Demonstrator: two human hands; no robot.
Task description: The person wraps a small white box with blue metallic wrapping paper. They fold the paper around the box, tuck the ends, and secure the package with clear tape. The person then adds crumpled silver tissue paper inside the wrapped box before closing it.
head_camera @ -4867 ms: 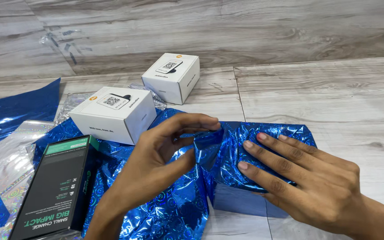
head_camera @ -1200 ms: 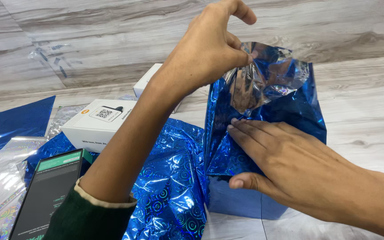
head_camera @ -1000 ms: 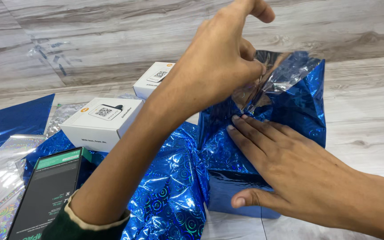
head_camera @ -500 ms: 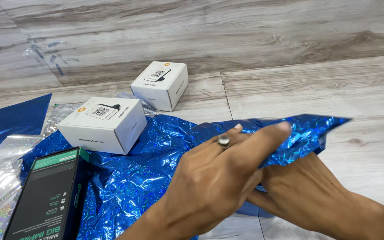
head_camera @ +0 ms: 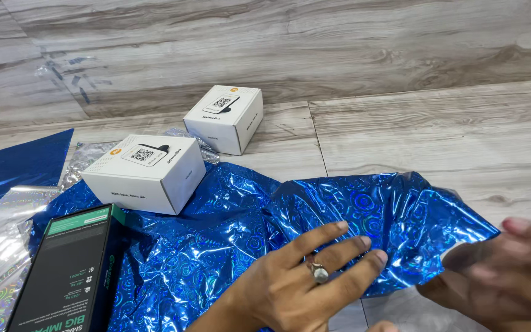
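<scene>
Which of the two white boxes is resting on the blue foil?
The nearer, larger white box; its front edge sits on the blue foil. The smaller white box stands behind on bare floor.

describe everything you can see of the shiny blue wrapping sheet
The blue wrapping sheet looks like thin metallic foil printed with swirl circles, heavily crinkled and glossy. It lies spread on the wood-look floor, humped at the right. The left hand presses flat on it; the blurred right hand is at its right corner.

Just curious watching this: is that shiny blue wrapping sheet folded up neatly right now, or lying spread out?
Spread out, though crumpled. The blue foil sheet lies loose across the floor, and the left hand presses flat on it.
</scene>
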